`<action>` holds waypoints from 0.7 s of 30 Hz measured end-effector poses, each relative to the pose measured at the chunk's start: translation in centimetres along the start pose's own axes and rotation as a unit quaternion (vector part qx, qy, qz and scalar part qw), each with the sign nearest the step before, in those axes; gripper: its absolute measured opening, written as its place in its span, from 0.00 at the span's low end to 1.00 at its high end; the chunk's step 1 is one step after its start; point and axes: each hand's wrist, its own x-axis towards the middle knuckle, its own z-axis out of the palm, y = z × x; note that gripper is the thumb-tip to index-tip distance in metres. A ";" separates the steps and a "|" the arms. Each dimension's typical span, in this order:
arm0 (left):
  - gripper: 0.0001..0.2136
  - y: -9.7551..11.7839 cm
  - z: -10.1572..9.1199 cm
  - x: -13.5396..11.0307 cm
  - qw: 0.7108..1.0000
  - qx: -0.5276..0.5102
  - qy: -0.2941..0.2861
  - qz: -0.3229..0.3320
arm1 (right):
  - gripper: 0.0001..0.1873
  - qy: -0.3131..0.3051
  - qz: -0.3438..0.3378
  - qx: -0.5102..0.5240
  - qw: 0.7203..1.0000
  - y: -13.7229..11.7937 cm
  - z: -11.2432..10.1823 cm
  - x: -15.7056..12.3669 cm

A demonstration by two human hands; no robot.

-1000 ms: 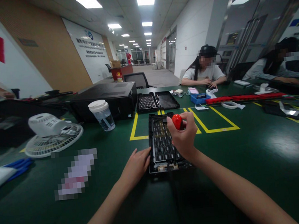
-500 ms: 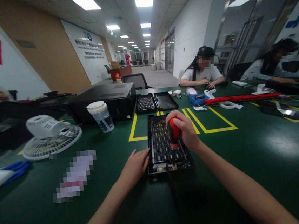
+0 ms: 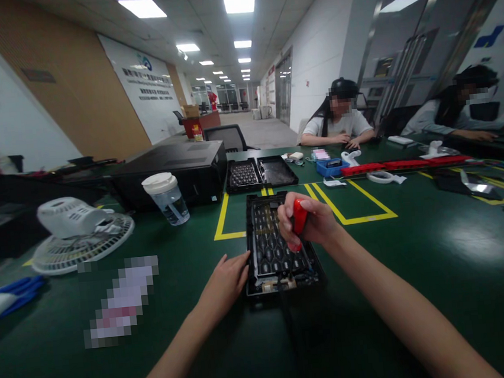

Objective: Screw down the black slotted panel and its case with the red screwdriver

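Note:
A black case point(image 3: 266, 265) with rows of dark rounded cells lies open on the table in front of me. My right hand point(image 3: 315, 220) is closed around a screwdriver point(image 3: 299, 217) with a red handle, held over the right part of the case. The handle leans, with its lower end toward the near edge; whether the tip touches anything is hard to see. Fingers stretched out, my left hand point(image 3: 227, 279) rests against the left side of the case. Pale connectors point(image 3: 279, 285) and wires sit along the near end, where a black strap or cable point(image 3: 286, 310) comes out toward me.
Behind are a similar open case point(image 3: 244, 175), its lid point(image 3: 277, 170), a large black box point(image 3: 170, 170) and a lidded cup point(image 3: 167, 200). A white fan point(image 3: 80, 232) and blue-white gloves point(image 3: 10, 298) lie left. Several people sit around the table, one point(image 3: 339, 121) at the far right.
My right hand has turned around the screwdriver handle, with its fingers now wrapped farther round the left side. My left hand stays at the case, and the view has shifted slightly.

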 end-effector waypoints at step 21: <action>0.19 -0.4 0.6 0.1 1.000 -0.007 0.007 0.001 | 0.08 0.091 -0.019 -0.048 0.994 0.2 2.9 0.2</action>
